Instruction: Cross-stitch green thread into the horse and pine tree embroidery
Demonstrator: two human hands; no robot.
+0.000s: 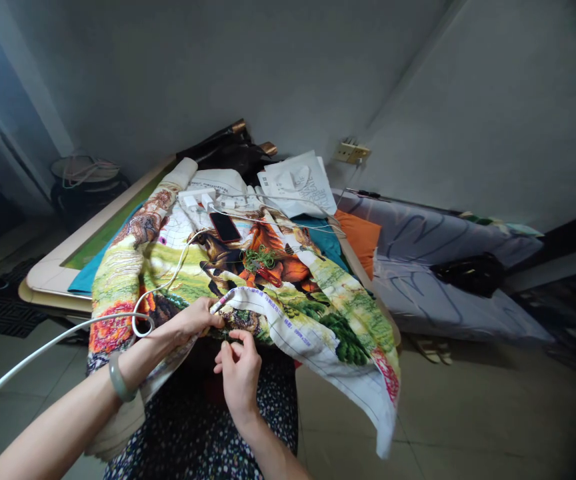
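A large cross-stitch cloth [293, 320] with a horse picture is spread over the table and hangs past its near edge. My left hand [199, 319] is closed on the cloth's folded near edge, and a jade-coloured bangle [118, 377] circles that wrist. Just right of it, my right hand [241, 367] pinches thumb and forefinger together below the cloth's edge. Whatever sits in that pinch is too small to make out. A tangle of green thread [261, 259] lies on the horses, with a small red item [271, 276] beside it.
A dark phone [225, 227] and a white power strip [197, 199] rest on the cloth. A white cable [58, 340] loops past my left forearm. White papers [301, 187] lie at the back of the table [51, 273]. A covered sofa [418, 267] stands to the right.
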